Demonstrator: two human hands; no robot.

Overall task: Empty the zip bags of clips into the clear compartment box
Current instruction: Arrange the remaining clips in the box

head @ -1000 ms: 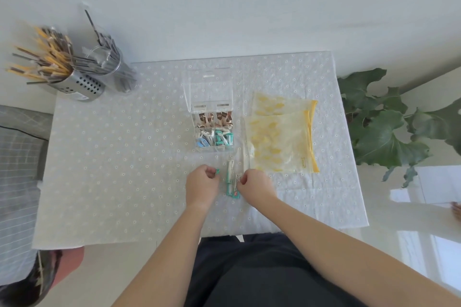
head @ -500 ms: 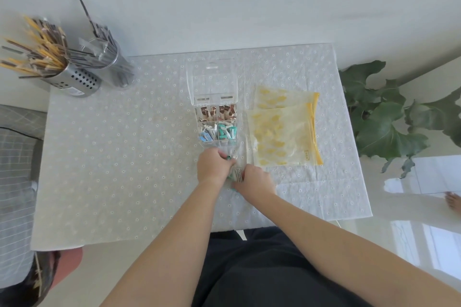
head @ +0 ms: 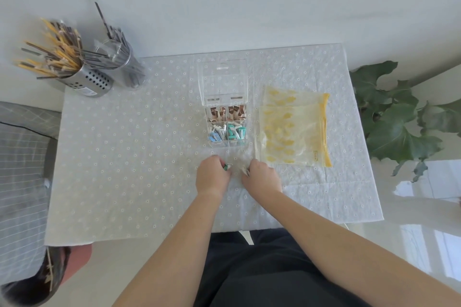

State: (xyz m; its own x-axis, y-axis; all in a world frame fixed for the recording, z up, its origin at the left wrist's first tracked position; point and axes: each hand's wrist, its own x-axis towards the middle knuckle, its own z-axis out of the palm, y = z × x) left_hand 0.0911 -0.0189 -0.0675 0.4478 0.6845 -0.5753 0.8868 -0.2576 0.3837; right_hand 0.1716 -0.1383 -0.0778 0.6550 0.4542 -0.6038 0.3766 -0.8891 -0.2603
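Observation:
The clear compartment box (head: 209, 117) stands mid-table with its lid (head: 224, 77) folded back. Brown clips (head: 225, 113) fill its far compartments, and white, blue and teal clips (head: 227, 133) fill the near ones. Just in front of the box, my left hand (head: 212, 178) and my right hand (head: 260, 179) pinch a small clear zip bag (head: 237, 163) between them. A teal clip (head: 227, 166) shows at my left fingertips. The rest of what the bag holds is hidden by my fingers.
Two yellow-patterned zip bags (head: 291, 132) lie flat and overlapping right of the box. Two metal holders of sticks and utensils (head: 84, 77) stand at the table's far left corner. A leafy plant (head: 399, 117) is past the right edge. The white dotted cloth (head: 124, 157) covers the table.
My hands closed on the small bag that lay between them and brought it up toward the box's front edge. They have since drawn slightly apart.

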